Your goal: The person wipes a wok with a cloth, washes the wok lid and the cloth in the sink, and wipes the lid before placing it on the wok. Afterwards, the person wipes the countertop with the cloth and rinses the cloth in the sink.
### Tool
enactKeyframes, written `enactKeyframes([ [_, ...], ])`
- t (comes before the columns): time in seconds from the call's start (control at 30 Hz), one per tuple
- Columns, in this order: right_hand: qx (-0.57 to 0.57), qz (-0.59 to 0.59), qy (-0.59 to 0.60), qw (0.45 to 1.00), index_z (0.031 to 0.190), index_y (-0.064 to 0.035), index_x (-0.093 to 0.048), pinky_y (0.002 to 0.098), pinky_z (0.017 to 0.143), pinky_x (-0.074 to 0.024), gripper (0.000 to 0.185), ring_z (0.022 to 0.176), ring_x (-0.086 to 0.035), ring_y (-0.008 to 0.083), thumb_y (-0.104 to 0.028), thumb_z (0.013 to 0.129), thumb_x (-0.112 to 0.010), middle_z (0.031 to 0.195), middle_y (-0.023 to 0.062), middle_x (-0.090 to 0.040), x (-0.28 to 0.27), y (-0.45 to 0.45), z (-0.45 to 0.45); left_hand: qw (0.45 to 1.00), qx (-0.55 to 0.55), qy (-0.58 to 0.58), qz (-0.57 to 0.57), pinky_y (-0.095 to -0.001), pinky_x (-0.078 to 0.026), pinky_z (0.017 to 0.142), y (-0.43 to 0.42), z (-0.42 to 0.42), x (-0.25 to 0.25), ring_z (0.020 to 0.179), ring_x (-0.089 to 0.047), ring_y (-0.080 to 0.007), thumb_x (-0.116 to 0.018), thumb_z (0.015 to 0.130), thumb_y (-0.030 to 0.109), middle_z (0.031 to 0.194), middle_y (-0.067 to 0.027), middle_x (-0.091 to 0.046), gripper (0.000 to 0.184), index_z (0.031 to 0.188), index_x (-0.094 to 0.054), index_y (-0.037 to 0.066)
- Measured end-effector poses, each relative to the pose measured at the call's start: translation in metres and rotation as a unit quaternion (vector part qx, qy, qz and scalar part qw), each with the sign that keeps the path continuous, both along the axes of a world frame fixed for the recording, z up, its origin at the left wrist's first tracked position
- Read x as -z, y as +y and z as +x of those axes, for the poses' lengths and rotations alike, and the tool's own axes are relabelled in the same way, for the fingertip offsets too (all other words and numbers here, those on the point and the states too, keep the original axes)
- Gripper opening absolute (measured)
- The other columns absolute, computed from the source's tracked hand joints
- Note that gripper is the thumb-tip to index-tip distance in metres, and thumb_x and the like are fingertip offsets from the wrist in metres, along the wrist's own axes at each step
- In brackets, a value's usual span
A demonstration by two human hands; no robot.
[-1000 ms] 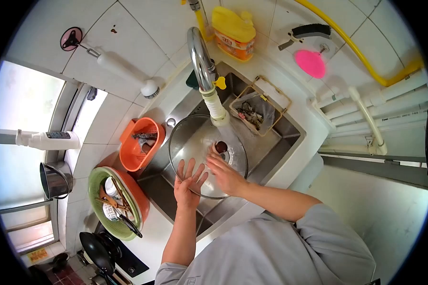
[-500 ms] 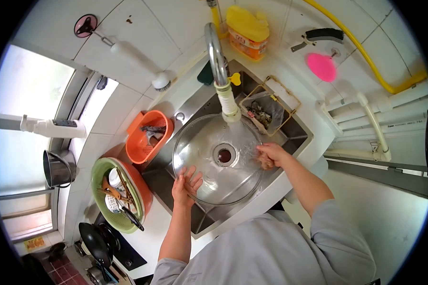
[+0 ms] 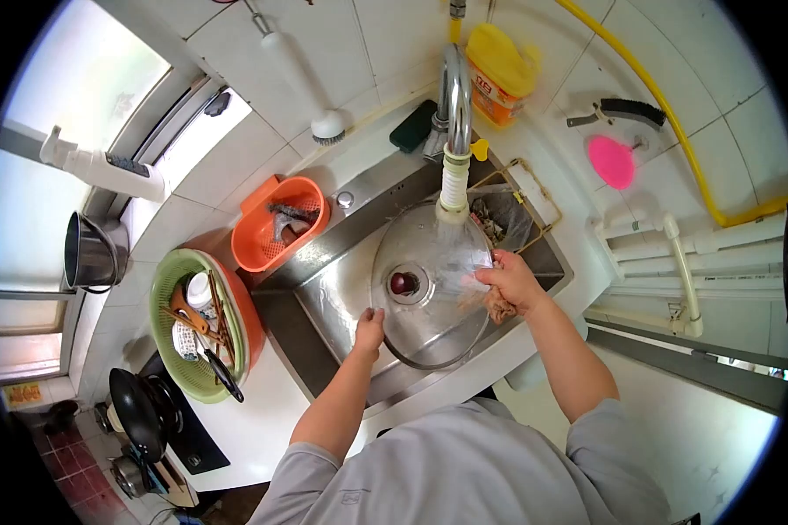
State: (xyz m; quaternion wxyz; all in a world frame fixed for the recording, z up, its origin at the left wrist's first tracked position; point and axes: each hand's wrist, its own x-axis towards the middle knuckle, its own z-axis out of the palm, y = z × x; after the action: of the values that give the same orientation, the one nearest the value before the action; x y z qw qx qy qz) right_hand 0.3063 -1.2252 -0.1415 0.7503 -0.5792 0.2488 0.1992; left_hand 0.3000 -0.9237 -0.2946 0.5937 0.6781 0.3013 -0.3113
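A clear glass lid [image 3: 438, 328] is tilted over the steel sink [image 3: 324, 293], under water running from the faucet [image 3: 454, 179]. Its dark round knob [image 3: 403, 283] shows near the middle. At the lid's left edge my left hand [image 3: 370, 332] is closed, gripping the rim. On the right side, my right hand [image 3: 510, 282] is closed round a brownish cloth [image 3: 499, 306] and holds it against the lid's rim.
An orange basket [image 3: 258, 229] sits on the sink's left edge. Beside it stands a green colander [image 3: 162, 289] with utensils. A wire rack with a waste bag [image 3: 512, 223] hangs at the sink's right back corner. A yellow bottle [image 3: 499, 66] stands behind.
My left hand has closed on the lid's left rim. The lid has shifted right in view and tilted. My right hand stays at its right edge with the cloth. The camera view has turned.
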Motion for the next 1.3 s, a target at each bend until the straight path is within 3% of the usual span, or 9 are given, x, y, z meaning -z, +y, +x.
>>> enactKeyframes([
  [0.07, -0.003, -0.025, 0.019, 1.000, 0.086, 0.0003, -0.056, 0.0250, 0.057, -0.0455, 0.014, 0.062, -0.055, 0.0104, -0.006, 0.076, -0.063, 0.080, 0.0072, -0.063, -0.027, 0.006, 0.003, 0.996, 0.086, -0.015, -0.030, -0.0415, -0.025, 0.106, -0.006, 0.002, -0.009, 0.130, -0.034, -0.0256, -0.052, 0.092, 0.031, 0.139, -0.0123, -0.040, 0.059, 0.140, -0.032, 0.004],
  [0.3, -0.110, -0.236, -0.085, 0.962, 0.085, -0.0003, -0.054, 0.0272, 0.042, -0.0419, 0.019, 0.045, -0.054, 0.0127, -0.011, 0.076, -0.067, 0.066, 0.0068, -0.058, -0.024, 0.035, 0.009, 0.987, 0.008, -0.061, -0.145, -0.0398, -0.031, 0.103, -0.014, 0.026, -0.060, 0.127, -0.037, -0.0228, -0.050, 0.093, 0.032, 0.140, -0.0071, -0.038, 0.054, 0.139, -0.036, 0.007],
  [0.5, -0.190, -0.264, -0.114, 0.939, 0.084, -0.0022, -0.057, 0.0363, 0.058, -0.0467, 0.017, 0.062, -0.061, 0.0281, -0.018, 0.078, -0.059, 0.062, 0.0141, -0.060, -0.058, 0.078, -0.007, 0.972, -0.016, -0.094, -0.214, -0.0405, -0.016, 0.111, -0.007, 0.048, -0.115, 0.133, -0.029, -0.0266, -0.048, 0.090, 0.050, 0.142, -0.0114, -0.035, 0.069, 0.140, -0.031, 0.005],
  [0.57, -0.241, -0.397, -0.256, 0.848, 0.084, -0.0040, -0.056, 0.0372, 0.060, -0.0487, 0.011, 0.074, -0.063, 0.0264, -0.008, 0.075, -0.056, 0.083, 0.0105, -0.064, -0.054, 0.085, -0.018, 0.957, -0.060, -0.066, -0.276, -0.0402, -0.014, 0.111, -0.006, 0.052, -0.130, 0.135, -0.027, -0.0268, -0.047, 0.090, 0.053, 0.141, -0.0145, -0.037, 0.071, 0.139, -0.031, 0.004],
  [0.7, -0.303, -0.446, -0.413, 0.734, 0.086, -0.0053, -0.056, 0.0372, 0.067, -0.0506, 0.018, 0.089, -0.061, 0.0241, -0.005, 0.069, -0.058, 0.107, 0.0033, -0.063, -0.038, 0.088, -0.035, 0.953, -0.139, 0.076, -0.256, -0.0521, -0.040, 0.094, -0.013, 0.051, -0.173, 0.115, -0.048, -0.0446, -0.055, 0.088, 0.041, 0.133, -0.0201, -0.040, 0.069, 0.136, -0.024, 0.002],
  [0.73, -0.324, -0.448, -0.413, 0.724, 0.089, -0.0059, -0.056, 0.0379, 0.069, -0.0508, 0.017, 0.090, -0.060, 0.0246, -0.007, 0.072, -0.058, 0.104, 0.0031, -0.063, -0.035, 0.087, -0.037, 0.958, -0.085, 0.045, -0.270, -0.0534, -0.048, 0.082, -0.007, 0.047, -0.156, 0.102, -0.055, -0.0498, -0.054, 0.088, 0.020, 0.133, -0.0219, -0.040, 0.064, 0.138, -0.018, 0.002],
  [0.77, -0.345, -0.449, -0.411, 0.714, 0.091, -0.0065, -0.056, 0.0386, 0.071, -0.0509, 0.017, 0.092, -0.060, 0.0250, -0.009, 0.075, -0.057, 0.102, 0.0029, -0.063, -0.031, 0.085, -0.040, 0.955, -0.129, 0.051, -0.263, -0.0483, -0.054, 0.076, -0.009, 0.044, -0.157, 0.094, -0.060, -0.0430, -0.049, 0.081, 0.002, 0.126, -0.0217, -0.042, 0.061, 0.135, -0.020, -0.002],
  [0.87, -0.336, -0.468, -0.442, 0.688, 0.097, -0.0073, -0.057, 0.0384, 0.075, -0.0504, 0.022, 0.096, -0.057, 0.0263, -0.010, 0.075, -0.057, 0.102, 0.0049, -0.061, -0.004, 0.084, -0.051, 0.938, -0.168, 0.056, -0.297, -0.0507, -0.053, 0.080, -0.007, 0.027, -0.137, 0.101, -0.057, -0.0456, -0.040, 0.078, -0.006, 0.130, -0.0226, -0.040, 0.061, 0.136, -0.021, 0.003],
  [1.3, -0.418, -0.373, -0.287, 0.777, 0.099, -0.0033, -0.058, 0.0392, 0.089, -0.0441, 0.025, 0.105, -0.050, 0.0297, -0.001, 0.075, -0.056, 0.111, 0.0085, -0.056, 0.041, 0.076, -0.054, 0.926, -0.172, 0.025, -0.334, -0.0501, -0.050, 0.088, 0.003, 0.001, -0.068, 0.111, -0.050, -0.0479, -0.033, 0.076, -0.007, 0.139, -0.0233, -0.034, 0.073, 0.144, -0.014, 0.011],
])
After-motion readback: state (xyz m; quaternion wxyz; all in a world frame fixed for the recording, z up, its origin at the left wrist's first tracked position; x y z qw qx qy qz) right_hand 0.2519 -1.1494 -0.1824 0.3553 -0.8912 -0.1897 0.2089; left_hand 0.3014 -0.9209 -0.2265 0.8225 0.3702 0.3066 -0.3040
